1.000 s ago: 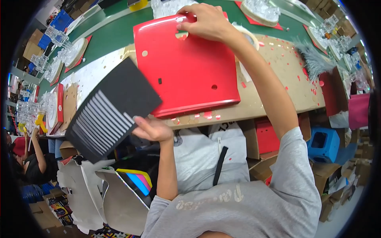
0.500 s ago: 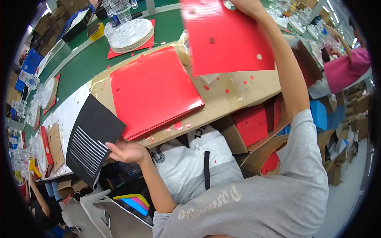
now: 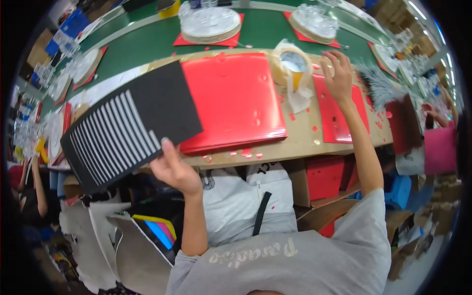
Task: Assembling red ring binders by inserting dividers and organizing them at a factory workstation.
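Note:
My left hand grips the lower edge of a black card with white stripes, held tilted over the left part of the cardboard work surface. A stack of glossy red sheets lies in the middle of that surface, partly under the card's corner. My right hand rests flat, fingers spread, on a single red sheet lying to the right of the stack.
A cup wrapped in plastic stands between the two red sheets. Behind is a green belt with piles of clear trays on red mats. Cardboard boxes sit under the bench. Another person's hand is at far right.
My right hand has brought the lifted red sheet down flat to the right of the stack. My left hand has raised the striped black card up over the bench's left side.

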`<state>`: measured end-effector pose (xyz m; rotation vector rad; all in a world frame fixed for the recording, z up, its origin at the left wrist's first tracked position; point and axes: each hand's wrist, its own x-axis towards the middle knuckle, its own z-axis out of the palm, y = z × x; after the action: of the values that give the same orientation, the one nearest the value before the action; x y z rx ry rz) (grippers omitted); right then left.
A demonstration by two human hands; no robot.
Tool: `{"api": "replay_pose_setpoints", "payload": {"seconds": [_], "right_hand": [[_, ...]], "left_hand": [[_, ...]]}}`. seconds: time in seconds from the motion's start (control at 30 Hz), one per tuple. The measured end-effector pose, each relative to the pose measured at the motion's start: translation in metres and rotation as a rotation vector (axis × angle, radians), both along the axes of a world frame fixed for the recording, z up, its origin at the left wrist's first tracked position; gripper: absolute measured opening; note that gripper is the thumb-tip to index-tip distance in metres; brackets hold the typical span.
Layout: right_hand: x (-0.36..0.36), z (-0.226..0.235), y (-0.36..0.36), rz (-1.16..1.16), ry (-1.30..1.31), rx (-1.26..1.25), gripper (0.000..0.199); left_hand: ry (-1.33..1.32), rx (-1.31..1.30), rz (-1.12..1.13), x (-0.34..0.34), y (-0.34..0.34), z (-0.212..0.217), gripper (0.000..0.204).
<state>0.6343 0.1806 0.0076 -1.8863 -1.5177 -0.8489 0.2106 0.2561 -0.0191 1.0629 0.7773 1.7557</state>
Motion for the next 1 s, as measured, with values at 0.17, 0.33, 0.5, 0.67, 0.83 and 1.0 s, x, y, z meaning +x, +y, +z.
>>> {"api": "replay_pose_setpoints", "payload": {"seconds": [0.17, 0.33, 0.5, 0.67, 0.83, 1.0], "right_hand": [[-0.219, 0.071, 0.028, 0.759, 0.189, 0.034, 0.039], [-0.29, 0.056, 0.057, 0.934, 0.383, 0.205, 0.035], [-0.303, 0.042, 0.055, 0.895, 0.514, 0.187, 0.023], [-0.299, 0.048, 0.053, 0.927, 0.487, 0.159, 0.02], [-0.298, 0.043, 0.047, 0.808, 0.429, 0.169, 0.018], [-0.296, 0.04, 0.046, 0.797, 0.469, 0.216, 0.018]], "left_hand": [[0.07, 0.015, -0.012, -0.002, -0.014, 0.023, 0.02], [0.04, 0.021, -0.136, 0.01, -0.034, 0.024, 0.023], [0.252, 0.078, -0.009, -0.001, -0.037, 0.02, 0.027], [0.35, 0.149, -0.013, -0.009, -0.038, 0.017, 0.024], [0.512, 0.169, -0.009, -0.008, -0.039, 0.012, 0.023], [0.376, 0.131, -0.051, -0.001, -0.041, 0.013, 0.023]]}}
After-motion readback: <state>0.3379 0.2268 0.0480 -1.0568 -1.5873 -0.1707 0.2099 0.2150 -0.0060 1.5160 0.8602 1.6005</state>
